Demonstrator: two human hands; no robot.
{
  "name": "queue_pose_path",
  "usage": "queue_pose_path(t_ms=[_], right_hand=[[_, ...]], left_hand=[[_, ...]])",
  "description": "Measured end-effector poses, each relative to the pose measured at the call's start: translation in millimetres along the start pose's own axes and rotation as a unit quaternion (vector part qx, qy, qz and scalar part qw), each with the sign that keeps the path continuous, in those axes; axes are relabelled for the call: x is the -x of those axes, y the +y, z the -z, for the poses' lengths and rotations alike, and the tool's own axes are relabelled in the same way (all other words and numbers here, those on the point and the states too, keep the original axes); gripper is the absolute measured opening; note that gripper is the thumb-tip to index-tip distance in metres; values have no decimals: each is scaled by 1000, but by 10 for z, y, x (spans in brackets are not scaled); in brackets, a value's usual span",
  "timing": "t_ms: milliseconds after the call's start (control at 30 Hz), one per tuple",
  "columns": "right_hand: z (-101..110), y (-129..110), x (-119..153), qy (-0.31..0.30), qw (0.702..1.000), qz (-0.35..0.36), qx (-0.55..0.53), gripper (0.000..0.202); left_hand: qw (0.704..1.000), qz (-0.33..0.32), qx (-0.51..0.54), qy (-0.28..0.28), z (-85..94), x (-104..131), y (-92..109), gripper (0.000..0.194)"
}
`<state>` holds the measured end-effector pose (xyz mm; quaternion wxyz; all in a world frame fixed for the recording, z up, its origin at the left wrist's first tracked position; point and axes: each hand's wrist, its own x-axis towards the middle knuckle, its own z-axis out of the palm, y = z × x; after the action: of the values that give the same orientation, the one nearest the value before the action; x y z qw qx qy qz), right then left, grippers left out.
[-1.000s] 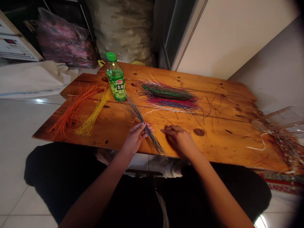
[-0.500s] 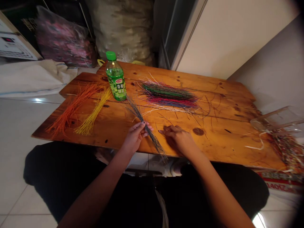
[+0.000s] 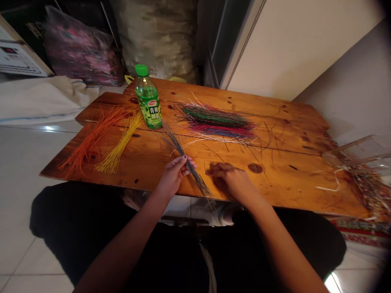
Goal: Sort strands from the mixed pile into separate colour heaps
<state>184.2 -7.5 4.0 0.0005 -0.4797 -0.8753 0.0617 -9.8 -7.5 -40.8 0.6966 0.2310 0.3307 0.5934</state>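
My left hand [image 3: 174,173] is closed around the middle of a bundle of thin grey strands [image 3: 200,183]. The bundle slants, its upper end near the bottle and its lower end past the table's front edge. Just to the right, my right hand [image 3: 229,177] hovers low over or rests on the wooden table [image 3: 293,183], fingers curled in and fingertips together. A fine dark strand shows by those fingertips; whether they grip it is too small to tell. Beyond both hands lies a pile of green, red, blue and pale strands [image 3: 216,120].
A green drink bottle [image 3: 149,103] stands upright at the back left. Yellow strands [image 3: 119,146] and orange strands [image 3: 91,140] lie left of it. A clear plastic container [image 3: 357,152] and a tangle of mixed strands [image 3: 369,195] sit at the right end. Loose strands are scattered mid-table.
My right hand has shifted very slightly to the right, its fingertips drawn in a little more. My left hand keeps its hold on the grey bundle in the same place.
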Motion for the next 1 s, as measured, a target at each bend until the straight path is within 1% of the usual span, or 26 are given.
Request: queue_pose_path(t_ms=[100,200,267,333,400,467,533,600,700,767,867,1000], right_hand=[[83,-41,75,-45,999,-6,29,33],[119,-82,212,-61,996,-26,51,32],[84,-90,322,-45,997,-36,51,28],[6,-80,428,-7,998,-36,52,25],[-93,-63,517,38,997,-27,61,27],[-184,-48,590,69,995,-19,76,31],[-254,-36,653,77,993,-14,88,36],[-302,-23,713,71,994,-8,86,43],[-350,-2,800,62,996,-8,58,51],[-370,7,850,64,997,-16,32,53],[-385,17,906,72,997,-12,-22,54],[-388,70,974,97,990,-9,-100,50]], left_hand=[[1000,-2,-2,-1,-12,9,5,18],[1000,2,-9,-4,-32,18,12,19],[1000,4,-16,-5,-47,26,15,19],[1000,6,-27,-4,-61,36,16,20],[999,6,-42,-2,-71,44,14,21],[999,9,-53,2,-75,46,14,22],[999,10,-50,3,-73,41,13,21],[999,9,-40,0,-66,33,12,21],[999,12,-35,-2,-50,25,5,20],[999,11,-38,0,-42,26,2,19],[999,5,-39,4,-45,32,9,18],[999,8,-34,15,-61,31,35,18]])
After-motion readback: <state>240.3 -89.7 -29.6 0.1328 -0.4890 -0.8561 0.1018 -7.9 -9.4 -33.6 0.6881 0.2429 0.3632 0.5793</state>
